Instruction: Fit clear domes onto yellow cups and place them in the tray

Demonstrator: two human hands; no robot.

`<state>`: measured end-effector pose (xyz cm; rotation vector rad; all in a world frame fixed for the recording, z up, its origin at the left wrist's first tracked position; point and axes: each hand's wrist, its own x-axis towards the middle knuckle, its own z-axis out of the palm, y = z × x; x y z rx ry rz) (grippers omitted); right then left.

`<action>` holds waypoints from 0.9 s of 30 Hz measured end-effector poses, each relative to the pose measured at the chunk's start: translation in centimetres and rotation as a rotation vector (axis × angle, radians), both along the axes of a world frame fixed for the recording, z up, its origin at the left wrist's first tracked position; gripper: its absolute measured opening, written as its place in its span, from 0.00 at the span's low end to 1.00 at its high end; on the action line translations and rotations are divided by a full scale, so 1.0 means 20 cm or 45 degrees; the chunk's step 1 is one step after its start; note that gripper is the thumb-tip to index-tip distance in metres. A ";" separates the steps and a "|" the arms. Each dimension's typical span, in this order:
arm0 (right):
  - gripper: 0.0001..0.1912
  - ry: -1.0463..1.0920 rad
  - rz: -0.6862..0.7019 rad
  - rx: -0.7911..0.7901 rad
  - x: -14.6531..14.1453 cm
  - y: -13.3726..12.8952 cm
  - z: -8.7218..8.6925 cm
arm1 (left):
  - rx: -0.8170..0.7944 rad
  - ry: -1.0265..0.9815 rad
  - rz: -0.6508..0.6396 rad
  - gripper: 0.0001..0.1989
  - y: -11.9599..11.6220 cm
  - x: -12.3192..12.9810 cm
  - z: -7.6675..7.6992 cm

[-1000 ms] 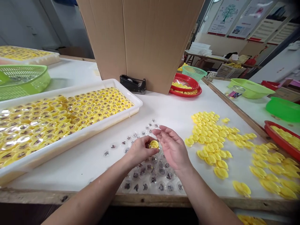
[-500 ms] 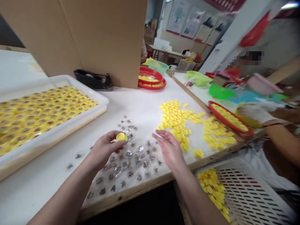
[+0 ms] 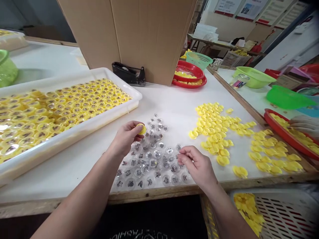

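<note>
My left hand [image 3: 125, 137] is closed on a small round yellow cup-like piece [image 3: 141, 129], pinched between thumb and fingers above the white table. My right hand [image 3: 198, 166] has its thumb and fingertips pinched at the edge of a clear disc [image 3: 178, 147] with a small dark print. Between and below both hands lie many similar clear printed discs [image 3: 149, 155], some overlapping. To the right of my right hand is a spread of loose yellow pieces [image 3: 211, 124], several of them bunched together.
At left a white tray [image 3: 109, 122] holds rows of yellow pieces with printed discs. Behind stand a black tape dispenser [image 3: 128, 74], a cardboard panel [image 3: 149, 39] and stacked red trays [image 3: 190, 84]. A co-worker's gloved hand [image 3: 305, 126] is over a red tray; a white basket [image 3: 279, 212] sits below right.
The view has turned left. My right hand has gone from open fingers to a pinch at a clear disc. My left hand still holds the yellow piece.
</note>
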<state>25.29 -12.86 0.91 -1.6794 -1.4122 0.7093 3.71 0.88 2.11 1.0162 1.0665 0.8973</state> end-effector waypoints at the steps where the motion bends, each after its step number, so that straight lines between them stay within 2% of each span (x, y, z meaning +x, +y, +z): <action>1: 0.08 -0.075 -0.011 -0.004 0.02 0.00 0.02 | -0.014 0.008 -0.003 0.16 0.00 0.00 0.00; 4: 0.10 -0.289 -0.175 -0.034 0.14 -0.04 0.07 | -0.041 0.036 -0.031 0.18 -0.02 0.00 -0.01; 9: 0.11 -0.551 -0.568 -0.205 0.49 -0.18 0.14 | 0.047 0.143 -0.216 0.20 -0.04 0.01 -0.04; 13: 0.11 -0.595 -0.681 -0.205 0.69 -0.27 0.15 | 0.060 0.226 -0.262 0.19 -0.04 0.01 -0.06; 18: 0.07 -0.709 -0.573 -0.181 0.72 -0.27 0.10 | 0.057 0.248 -0.262 0.19 -0.04 0.01 -0.09; 22: 0.07 -0.812 -0.469 -0.105 0.71 -0.25 0.03 | 0.068 0.246 -0.191 0.18 -0.03 0.02 -0.10; 27: 0.09 -0.817 -0.518 0.020 0.66 -0.25 0.03 | 0.034 0.156 -0.081 0.18 -0.02 0.03 -0.08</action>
